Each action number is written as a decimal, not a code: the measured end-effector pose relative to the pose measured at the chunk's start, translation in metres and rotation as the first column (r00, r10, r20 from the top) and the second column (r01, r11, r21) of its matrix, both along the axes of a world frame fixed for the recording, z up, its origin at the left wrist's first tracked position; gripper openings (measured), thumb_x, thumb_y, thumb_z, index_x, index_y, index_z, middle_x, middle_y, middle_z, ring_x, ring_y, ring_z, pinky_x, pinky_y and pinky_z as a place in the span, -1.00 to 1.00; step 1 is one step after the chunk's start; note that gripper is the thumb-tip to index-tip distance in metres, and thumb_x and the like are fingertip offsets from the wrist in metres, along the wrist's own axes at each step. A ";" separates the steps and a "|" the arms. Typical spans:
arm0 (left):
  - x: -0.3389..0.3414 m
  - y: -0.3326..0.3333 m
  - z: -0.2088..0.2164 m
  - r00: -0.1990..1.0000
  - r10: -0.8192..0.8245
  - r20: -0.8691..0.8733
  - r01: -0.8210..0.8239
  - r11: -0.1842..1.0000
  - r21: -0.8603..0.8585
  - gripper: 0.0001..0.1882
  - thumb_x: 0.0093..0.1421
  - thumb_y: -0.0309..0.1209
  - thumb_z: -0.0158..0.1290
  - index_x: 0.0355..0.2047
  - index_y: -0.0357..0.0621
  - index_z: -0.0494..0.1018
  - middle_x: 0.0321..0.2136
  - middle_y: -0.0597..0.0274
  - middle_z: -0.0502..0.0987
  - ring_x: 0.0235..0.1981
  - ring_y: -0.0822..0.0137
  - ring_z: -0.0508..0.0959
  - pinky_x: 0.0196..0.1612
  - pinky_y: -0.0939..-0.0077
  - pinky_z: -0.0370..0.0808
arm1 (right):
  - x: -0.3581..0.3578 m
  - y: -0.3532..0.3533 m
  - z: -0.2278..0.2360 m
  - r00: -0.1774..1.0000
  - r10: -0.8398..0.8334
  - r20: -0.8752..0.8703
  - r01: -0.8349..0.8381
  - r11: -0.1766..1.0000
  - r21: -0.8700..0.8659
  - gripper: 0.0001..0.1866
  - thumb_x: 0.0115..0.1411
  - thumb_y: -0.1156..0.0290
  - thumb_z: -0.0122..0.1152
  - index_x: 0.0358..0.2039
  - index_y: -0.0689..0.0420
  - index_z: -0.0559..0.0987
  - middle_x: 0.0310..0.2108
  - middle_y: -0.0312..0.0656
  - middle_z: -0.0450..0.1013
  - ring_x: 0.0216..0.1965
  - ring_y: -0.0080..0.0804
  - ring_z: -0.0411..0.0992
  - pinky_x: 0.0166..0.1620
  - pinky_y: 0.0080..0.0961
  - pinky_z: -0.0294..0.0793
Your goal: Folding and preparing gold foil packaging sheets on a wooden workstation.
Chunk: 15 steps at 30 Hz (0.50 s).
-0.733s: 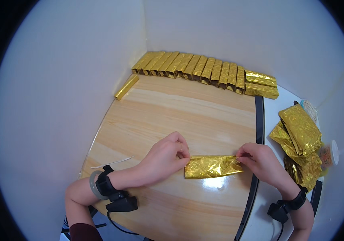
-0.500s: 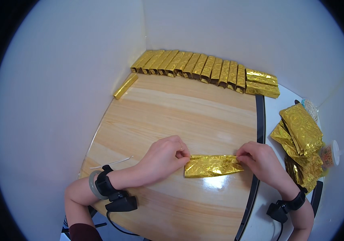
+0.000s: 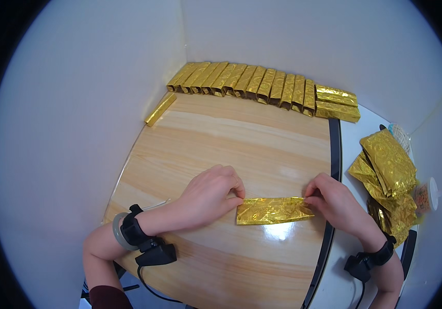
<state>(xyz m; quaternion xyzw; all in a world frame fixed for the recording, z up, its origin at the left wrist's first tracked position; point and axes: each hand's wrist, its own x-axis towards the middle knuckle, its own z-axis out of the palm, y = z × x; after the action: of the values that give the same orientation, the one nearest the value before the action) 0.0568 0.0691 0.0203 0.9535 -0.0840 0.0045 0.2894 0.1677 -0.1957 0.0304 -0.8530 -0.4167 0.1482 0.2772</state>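
Observation:
A flat, folded strip of gold foil paper (image 3: 272, 211) lies lengthwise across the wooden tabletop, shiny and embossed. My left hand (image 3: 214, 190) pinches its upper left corner between thumb and fingers. At the opposite end, my right hand (image 3: 334, 201) pinches the upper right corner. The strip's lower edge faces me. Along the far side stands a row of gold foil box tubes (image 3: 244, 82), several side by side with open ends toward me. Two more gold tubes (image 3: 337, 103) lie sideways, one in front of the other, at the row's right end.
A narrow gold bar (image 3: 160, 109) lies by the left wall. Gold foil sheets (image 3: 388, 165) are piled on the white surface at right, beside a lidded clear cup (image 3: 425, 196). A thin white stick (image 3: 159, 204) shows behind my left forearm. A black strip (image 3: 336, 149) edges the tabletop.
Both hands keep their pinch on the gold foil paper. My left hand has shifted slightly up, and the strip lies a little flatter. The view has moved slightly.

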 end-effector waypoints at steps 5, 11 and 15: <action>-0.008 -0.001 0.004 1.000 -0.018 0.019 0.019 0.998 -0.056 -0.90 0.09 -0.46 0.15 -0.36 -0.18 0.54 -0.39 0.17 0.54 -0.29 0.14 0.53 -0.18 0.33 0.47 | -0.007 -0.009 0.011 0.988 -0.071 -0.136 0.069 0.997 -0.017 -0.87 0.12 0.52 0.22 -0.34 0.21 0.46 -0.38 -0.09 0.46 -0.34 -0.14 0.47 -0.25 -0.37 0.46; -0.023 -0.016 0.020 0.988 -0.042 0.150 0.083 0.957 -0.278 -0.82 0.12 -0.50 0.18 -0.23 -0.14 0.55 -0.39 0.18 0.59 -0.35 0.21 0.58 -0.29 0.44 0.52 | -0.025 -0.041 0.022 0.990 -0.027 0.136 -0.006 0.972 0.235 -0.79 0.06 0.60 0.25 -0.25 0.17 0.54 -0.42 -0.15 0.47 -0.38 -0.24 0.46 -0.33 -0.45 0.46; -0.046 -0.015 0.032 0.909 -0.169 0.382 0.207 0.977 -0.061 -0.68 0.06 -0.49 0.25 -0.14 -0.12 0.54 -0.42 0.25 0.59 -0.39 0.29 0.58 -0.36 0.48 0.52 | -0.043 -0.043 0.038 0.941 0.025 0.336 -0.124 0.953 0.275 -0.75 -0.04 0.65 0.31 -0.30 0.14 0.61 -0.43 -0.22 0.48 -0.40 -0.32 0.46 -0.37 -0.49 0.46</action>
<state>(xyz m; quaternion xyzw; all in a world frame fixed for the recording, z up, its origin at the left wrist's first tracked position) 0.0109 0.0540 0.0522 0.9069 -0.2286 0.1626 0.3144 0.1247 -0.2382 0.0682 -0.7986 -0.5068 -0.0489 0.3210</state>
